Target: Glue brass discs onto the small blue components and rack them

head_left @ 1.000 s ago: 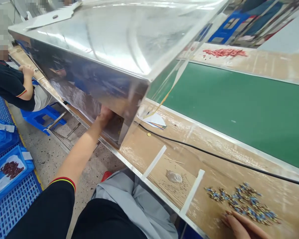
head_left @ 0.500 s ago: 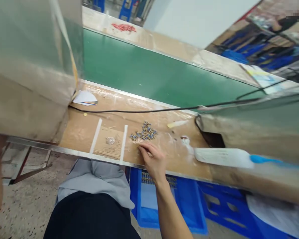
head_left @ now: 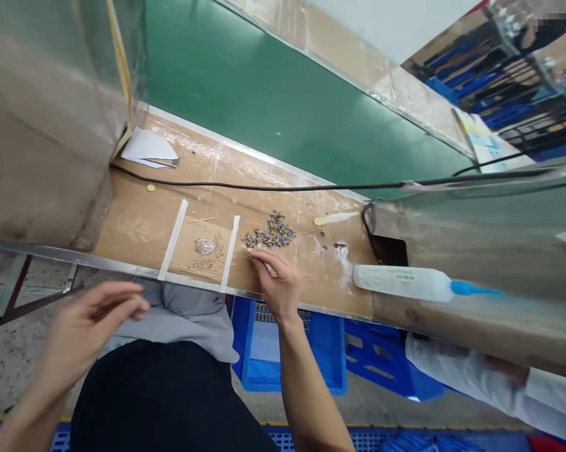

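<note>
My right hand (head_left: 277,281) is over the bench, thumb and forefinger pinched at a tiny part (head_left: 249,255), too small to make out clearly. Just beyond its fingers lies a loose pile of small blue-and-brass parts (head_left: 276,231). My left hand (head_left: 92,329) hangs in front of the bench edge at the lower left, slightly blurred. Its thumb and forefinger are pressed together, and whatever they may hold is too small to name. Between the hands, a ridged cardboard piece (head_left: 195,260) bears a small clear round dish (head_left: 204,246) and scattered tiny bits, with white tape strips (head_left: 230,254) along both sides.
A white bottle with a blue nozzle (head_left: 400,281) lies at the right, near a dark phone-like object (head_left: 391,251). A black cable (head_left: 264,187) crosses the bench. Below the edge stands a blue tray (head_left: 332,361) with rows of parts. Another person's pale sleeve (head_left: 475,380) shows lower right.
My left hand has come up from the far left edge toward the bench front. My right hand stays pinched by the pile. The view has tilted downward.
</note>
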Demonstrator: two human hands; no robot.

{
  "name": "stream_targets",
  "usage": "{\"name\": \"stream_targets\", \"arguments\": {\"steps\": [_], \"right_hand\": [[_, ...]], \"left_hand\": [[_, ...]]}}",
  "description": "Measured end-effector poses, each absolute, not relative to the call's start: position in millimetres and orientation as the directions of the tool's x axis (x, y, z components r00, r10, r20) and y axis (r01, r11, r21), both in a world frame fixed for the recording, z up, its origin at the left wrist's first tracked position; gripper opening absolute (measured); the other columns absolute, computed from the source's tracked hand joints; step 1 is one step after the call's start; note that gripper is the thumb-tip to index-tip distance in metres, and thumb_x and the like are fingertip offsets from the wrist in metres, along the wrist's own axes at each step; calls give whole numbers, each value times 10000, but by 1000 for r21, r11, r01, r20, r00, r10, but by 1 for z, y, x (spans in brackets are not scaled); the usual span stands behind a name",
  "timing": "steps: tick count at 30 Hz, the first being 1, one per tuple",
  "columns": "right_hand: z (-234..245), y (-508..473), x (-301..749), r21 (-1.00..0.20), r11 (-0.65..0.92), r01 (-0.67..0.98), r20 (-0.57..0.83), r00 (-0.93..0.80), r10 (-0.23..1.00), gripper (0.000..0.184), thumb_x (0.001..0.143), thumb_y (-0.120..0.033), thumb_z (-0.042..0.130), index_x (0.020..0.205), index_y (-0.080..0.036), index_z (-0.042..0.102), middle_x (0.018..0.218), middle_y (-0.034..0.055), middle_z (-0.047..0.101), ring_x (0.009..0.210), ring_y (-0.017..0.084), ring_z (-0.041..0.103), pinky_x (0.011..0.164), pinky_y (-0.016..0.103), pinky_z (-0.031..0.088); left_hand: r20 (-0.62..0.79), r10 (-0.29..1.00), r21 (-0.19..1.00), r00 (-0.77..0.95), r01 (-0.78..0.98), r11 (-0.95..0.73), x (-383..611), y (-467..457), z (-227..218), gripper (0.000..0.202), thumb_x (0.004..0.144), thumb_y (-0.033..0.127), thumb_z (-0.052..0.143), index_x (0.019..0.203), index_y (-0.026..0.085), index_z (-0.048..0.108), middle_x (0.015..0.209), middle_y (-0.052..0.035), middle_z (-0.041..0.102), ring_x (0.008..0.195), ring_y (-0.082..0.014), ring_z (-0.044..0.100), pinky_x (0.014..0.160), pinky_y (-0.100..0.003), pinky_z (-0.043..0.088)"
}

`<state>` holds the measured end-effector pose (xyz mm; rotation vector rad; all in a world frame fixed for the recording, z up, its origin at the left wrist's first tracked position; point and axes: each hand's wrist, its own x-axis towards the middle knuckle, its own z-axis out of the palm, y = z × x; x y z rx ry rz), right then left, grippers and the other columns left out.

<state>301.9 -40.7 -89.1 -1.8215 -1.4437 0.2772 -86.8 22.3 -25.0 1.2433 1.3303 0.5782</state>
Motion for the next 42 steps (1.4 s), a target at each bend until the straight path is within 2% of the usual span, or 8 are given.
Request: {"name": "stream_targets", "arguments": {"steps": [1, 4, 7, 11, 17, 25, 33, 42], "right_hand": [[-90, -41, 301, -656, -42, 753, 297, 309, 903, 180, 1103, -322, 689, 1100, -288, 865, 1157, 60, 868, 1116, 251, 831, 1044, 452, 694], [-95, -42, 300, -598, -34, 801, 327, 282, 902, 186, 1111, -322, 689, 1146, -290, 869, 1181, 64, 867, 1132, 254, 829, 1060, 457, 692], [-96, -43, 297, -593, -47, 804, 325, 292, 899, 191, 1114, -324, 687, 1149, -288, 872, 1180, 65, 867, 1124, 256, 832, 1047, 457, 698], [-85, -40, 287, -622, -48, 782, 339, 323, 883, 170, 1099, -315, 712, 1121, -297, 879, 1155, 62, 870, 1096, 259, 836, 1018, 458, 704], [-57, -25, 249, -686, 59, 725, 391, 300, 870, 149, 1076, -242, 758, 1134, -321, 871, 1137, 51, 868, 1091, 259, 838, 1034, 466, 701], [-62, 4, 229, -610, 224, 760, 492, 142, 859, 209, 1094, -147, 711, 1166, -277, 859, 1141, 66, 862, 1051, 218, 834, 959, 391, 698], [-66, 7, 232, -571, 240, 785, 461, 65, 885, 236, 1108, -129, 681, 1190, -276, 846, 1160, 70, 853, 1077, 217, 826, 970, 389, 690], [-57, 5, 223, -523, 190, 831, 442, 74, 894, 220, 1101, -127, 687, 1168, -264, 846, 1120, 65, 846, 1032, 212, 816, 932, 367, 676]], "left_hand": [[-425, 861, 902, 279, 212, 376, -74, 22, -33, 283, 962, 517, 858, 1087, 264, 862, 955, -33, 881, 821, -226, 843, 854, -385, 748], [-430, 815, 876, 387, -37, 480, -32, 30, -56, 345, 965, 470, 878, 1187, 206, 862, 1051, -79, 895, 887, -230, 862, 911, -377, 742], [-413, 802, 848, 433, -140, 512, -9, 37, -68, 403, 951, 438, 901, 1248, 172, 847, 1071, -97, 897, 901, -223, 867, 918, -362, 738], [-379, 816, 862, 435, -153, 482, -3, 37, -76, 394, 976, 430, 882, 1267, 167, 836, 1116, -103, 895, 940, -220, 867, 951, -362, 727], [-328, 848, 886, 416, -177, 430, 3, 38, -85, 305, 1010, 439, 848, 1146, 168, 815, 1052, -90, 894, 921, -216, 858, 905, -339, 722], [-350, 848, 869, 398, -201, 452, 2, 40, -86, 363, 1020, 501, 837, 1165, 182, 745, 1044, -88, 897, 907, -220, 860, 891, -341, 725], [-301, 875, 890, 379, -217, 400, 2, 39, -87, 244, 987, 430, 880, 1062, 198, 874, 1009, -61, 889, 892, -186, 850, 852, -266, 719], [-335, 862, 852, 379, -268, 449, 2, 38, -89, 297, 970, 428, 895, 1086, 166, 818, 943, -75, 887, 819, -190, 852, 812, -285, 731]]}}
